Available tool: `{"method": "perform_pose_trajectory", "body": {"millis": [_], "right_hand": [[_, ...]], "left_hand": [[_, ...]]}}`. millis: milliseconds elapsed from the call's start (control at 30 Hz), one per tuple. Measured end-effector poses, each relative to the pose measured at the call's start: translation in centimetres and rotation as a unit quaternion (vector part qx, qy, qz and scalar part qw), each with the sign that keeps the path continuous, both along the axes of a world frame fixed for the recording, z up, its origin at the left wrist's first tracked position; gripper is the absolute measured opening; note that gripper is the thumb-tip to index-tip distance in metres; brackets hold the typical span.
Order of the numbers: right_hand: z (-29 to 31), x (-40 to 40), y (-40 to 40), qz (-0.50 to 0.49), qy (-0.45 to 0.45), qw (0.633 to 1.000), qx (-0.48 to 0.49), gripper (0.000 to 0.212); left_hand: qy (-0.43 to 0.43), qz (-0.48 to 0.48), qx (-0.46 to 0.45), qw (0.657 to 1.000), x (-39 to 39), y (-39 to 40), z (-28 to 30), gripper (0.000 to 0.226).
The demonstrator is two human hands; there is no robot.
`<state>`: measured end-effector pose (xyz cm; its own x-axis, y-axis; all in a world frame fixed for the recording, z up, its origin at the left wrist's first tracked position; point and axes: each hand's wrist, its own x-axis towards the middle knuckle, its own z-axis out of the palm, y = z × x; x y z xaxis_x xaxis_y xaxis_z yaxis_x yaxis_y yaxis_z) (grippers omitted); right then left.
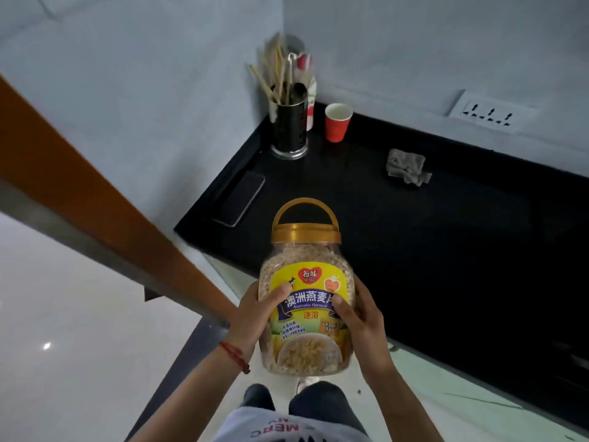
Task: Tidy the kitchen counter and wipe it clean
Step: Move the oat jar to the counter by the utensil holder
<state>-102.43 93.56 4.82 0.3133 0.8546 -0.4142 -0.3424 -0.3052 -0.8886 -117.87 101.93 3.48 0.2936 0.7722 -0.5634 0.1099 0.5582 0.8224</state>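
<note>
Above the floor, both hands (255, 317) (360, 317) grip an oatmeal jar (306, 301) labelled "Australia Oatmeal", brand "MEIWEI"

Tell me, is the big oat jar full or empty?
Nearly full: oats show through the clear oat jar almost to its gold lid.

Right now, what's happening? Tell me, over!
Left hand and right hand grip oatmeal jar, off the counter. Grey cloth untouched. Phone, red cup still out.

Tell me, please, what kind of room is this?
Most likely a home kitchen corner. A black counter meets the wall, with a utensil holder full of chopsticks, a red cup, and both hands holding an oatmeal jar.
</note>
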Motion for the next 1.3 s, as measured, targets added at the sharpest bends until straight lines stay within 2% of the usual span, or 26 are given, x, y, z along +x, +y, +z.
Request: {"method": "perform_pose_trajectory", "body": {"millis": [67, 133, 233, 333, 400, 567, 767, 967, 1133, 1300], "right_hand": [[0.2, 1.5, 1.7, -0.001, 0.002, 1.000, 0.001, 0.082], [0.3, 3.1, 3.6, 0.002, 0.002, 1.000, 0.008, 0.089], [0.5, 4.8, 5.8, 0.000, 0.012, 1.000, 0.015, 0.080], [1.0, 6.2, 7.6, -0.011, -0.004, 1.000, 0.018, 0.056], [1.0, 7.1, 8.8, -0.013, -0.020, 0.999, 0.024, 0.053], [0.6, 8.9, 11.7, -0.023, -0.062, 0.997, 0.040, 0.065], [-0.5, 10.6, 15.7, -0.021, -0.107, 0.993, 0.038, 0.086], [-1.5, 11.4, 18.8, -0.004, -0.175, 0.984, 0.012, 0.105], [-2.2, 11.8, 20.7, 0.008, -0.214, 0.977, 0.002, 0.105], [-2.7, 12.4, 23.0, 0.001, -0.264, 0.964, -0.002, 0.104]], "left_hand": [[-0.006, 0.006, 0.002, 1.000, 1.7, 1.6, 0.3, 0.111], [-0.002, 0.012, 0.001, 1.000, 3.0, 3.4, 0.5, 0.111], [-0.006, 0.008, 0.000, 1.000, 4.7, 5.9, 0.6, 0.110], [0.000, -0.020, 0.007, 1.000, 5.8, 8.4, 0.6, 0.115], [-0.001, -0.049, 0.023, 0.999, 6.5, 10.3, 0.3, 0.114], [-0.008, -0.152, 0.066, 0.986, 8.1, 15.5, -0.2, 0.098], [-0.022, -0.229, 0.100, 0.968, 9.4, 21.5, -0.4, 0.103], [-0.036, -0.285, 0.148, 0.946, 9.9, 26.0, -0.6, 0.096], [-0.050, -0.292, 0.172, 0.940, 10.1, 27.8, -1.9, 0.097], [-0.029, -0.241, 0.183, 0.953, 11.0, 29.0, -2.7, 0.094]]}}
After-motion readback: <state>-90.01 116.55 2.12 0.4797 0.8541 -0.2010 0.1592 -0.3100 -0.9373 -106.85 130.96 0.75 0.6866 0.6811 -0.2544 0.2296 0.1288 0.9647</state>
